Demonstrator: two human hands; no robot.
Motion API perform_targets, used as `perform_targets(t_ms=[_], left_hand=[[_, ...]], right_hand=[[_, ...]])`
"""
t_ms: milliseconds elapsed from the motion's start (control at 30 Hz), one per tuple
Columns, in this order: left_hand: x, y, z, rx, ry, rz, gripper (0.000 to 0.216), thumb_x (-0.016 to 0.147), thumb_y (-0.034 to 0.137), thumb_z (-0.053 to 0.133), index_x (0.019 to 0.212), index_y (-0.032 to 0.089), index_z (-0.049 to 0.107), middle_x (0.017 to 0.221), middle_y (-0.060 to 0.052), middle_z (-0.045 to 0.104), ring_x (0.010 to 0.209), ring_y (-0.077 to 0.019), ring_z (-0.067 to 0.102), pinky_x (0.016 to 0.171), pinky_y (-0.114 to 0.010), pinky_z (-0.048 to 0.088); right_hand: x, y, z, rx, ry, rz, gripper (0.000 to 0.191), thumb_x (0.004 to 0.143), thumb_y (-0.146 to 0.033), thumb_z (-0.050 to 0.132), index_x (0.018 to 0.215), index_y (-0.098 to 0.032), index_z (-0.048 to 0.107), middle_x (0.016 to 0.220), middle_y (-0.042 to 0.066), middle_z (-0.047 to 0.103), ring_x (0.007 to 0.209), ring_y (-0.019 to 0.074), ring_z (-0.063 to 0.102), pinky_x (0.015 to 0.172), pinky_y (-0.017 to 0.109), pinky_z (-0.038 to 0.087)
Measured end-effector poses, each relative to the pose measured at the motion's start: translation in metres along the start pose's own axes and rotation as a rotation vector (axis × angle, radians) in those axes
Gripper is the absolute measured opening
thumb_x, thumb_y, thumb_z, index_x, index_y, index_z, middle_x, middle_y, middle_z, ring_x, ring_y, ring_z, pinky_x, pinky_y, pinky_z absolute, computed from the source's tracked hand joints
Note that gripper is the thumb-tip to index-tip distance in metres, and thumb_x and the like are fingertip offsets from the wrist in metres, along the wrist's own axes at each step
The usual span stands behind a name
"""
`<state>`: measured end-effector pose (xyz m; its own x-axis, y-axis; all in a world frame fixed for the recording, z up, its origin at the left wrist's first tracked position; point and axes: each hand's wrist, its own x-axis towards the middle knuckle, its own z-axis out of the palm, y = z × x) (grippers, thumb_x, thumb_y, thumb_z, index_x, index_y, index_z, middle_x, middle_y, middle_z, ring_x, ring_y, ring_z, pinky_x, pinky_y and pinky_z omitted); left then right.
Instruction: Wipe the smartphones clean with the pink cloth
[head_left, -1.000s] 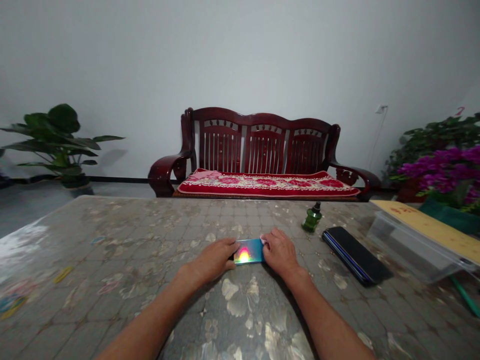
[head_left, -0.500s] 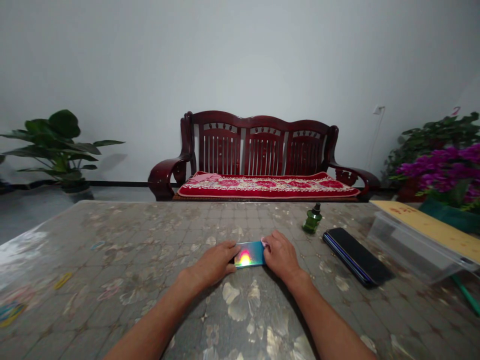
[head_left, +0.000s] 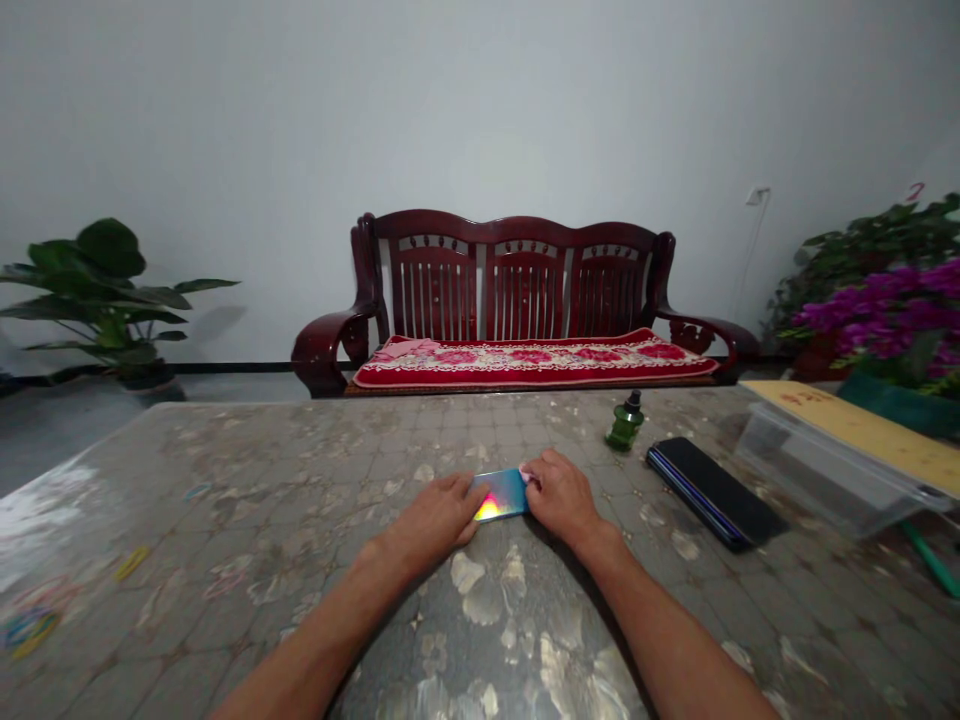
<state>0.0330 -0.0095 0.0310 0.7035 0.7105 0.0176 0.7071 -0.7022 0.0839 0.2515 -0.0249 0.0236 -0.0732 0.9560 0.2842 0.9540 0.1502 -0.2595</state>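
A blue, shiny phone (head_left: 501, 494) lies flat on the patterned tabletop, its back facing up and reflecting a rainbow-like glare. My left hand (head_left: 448, 508) grips its left end, with the thumb laid over the near part of that surface. At the far right corner of the phone is my right hand (head_left: 559, 493), its fingers closed. A small pale pinkish piece of cloth or tissue (head_left: 524, 473) pokes out from those fingers and touches the phone; most of it is hidden.
To the right stand a green spray bottle (head_left: 624, 422), a black phone-like case (head_left: 716, 492) and a clear plastic box (head_left: 817, 470) with a yellow board on top. Rubber bands (head_left: 34, 630) lie at the left. Beyond the table is a wooden bench (head_left: 525, 270).
My left thumb has moved from the phone's near edge onto its shiny surface. The right hand keeps to the far right corner, and the camera view has shifted slightly.
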Motion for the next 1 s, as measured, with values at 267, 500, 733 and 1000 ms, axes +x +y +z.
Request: perform_targets(t_ms=[267,500,733,1000], left_hand=[[0.001,-0.006,0.007,-0.013,0.046,-0.002,0.04,0.094,0.021,0.053,0.134,0.026,0.055,0.13,-0.012,0.063,0.116,-0.0281,0.062,0.103,-0.042,0.046],[-0.001,-0.01,-0.004,-0.177,0.036,-0.078,0.033,0.101,0.028,0.042,0.131,0.028,0.056,0.126,-0.007,0.068,0.111,-0.0247,0.066,0.096,-0.036,0.049],[-0.002,-0.021,0.001,-0.246,0.177,-0.152,0.036,0.102,0.033,0.034,0.127,0.023,0.059,0.122,-0.009,0.07,0.109,-0.0262,0.067,0.094,-0.037,0.051],[-0.006,-0.031,0.006,-0.314,0.219,-0.144,0.043,0.1,0.036,0.034,0.134,0.022,0.054,0.13,-0.01,0.066,0.117,-0.0266,0.063,0.1,-0.041,0.049]], right_hand=[[0.004,0.001,-0.015,0.037,-0.059,-0.059,0.021,0.088,-0.021,0.054,0.089,-0.023,0.076,0.088,0.004,0.067,0.082,0.0164,0.06,0.068,0.024,0.038],[0.018,0.039,-0.001,0.702,0.101,0.182,0.024,0.083,-0.035,0.057,0.087,-0.019,0.074,0.08,0.003,0.066,0.076,0.0174,0.058,0.067,0.025,0.041],[0.019,0.039,0.01,1.284,0.021,0.283,0.043,0.072,-0.053,0.065,0.094,-0.016,0.073,0.072,0.0,0.061,0.062,0.0124,0.049,0.057,0.022,0.036],[0.016,0.029,0.015,1.191,0.084,0.184,0.038,0.078,-0.05,0.06,0.092,-0.017,0.071,0.072,-0.002,0.061,0.061,0.0122,0.049,0.058,0.023,0.04]])
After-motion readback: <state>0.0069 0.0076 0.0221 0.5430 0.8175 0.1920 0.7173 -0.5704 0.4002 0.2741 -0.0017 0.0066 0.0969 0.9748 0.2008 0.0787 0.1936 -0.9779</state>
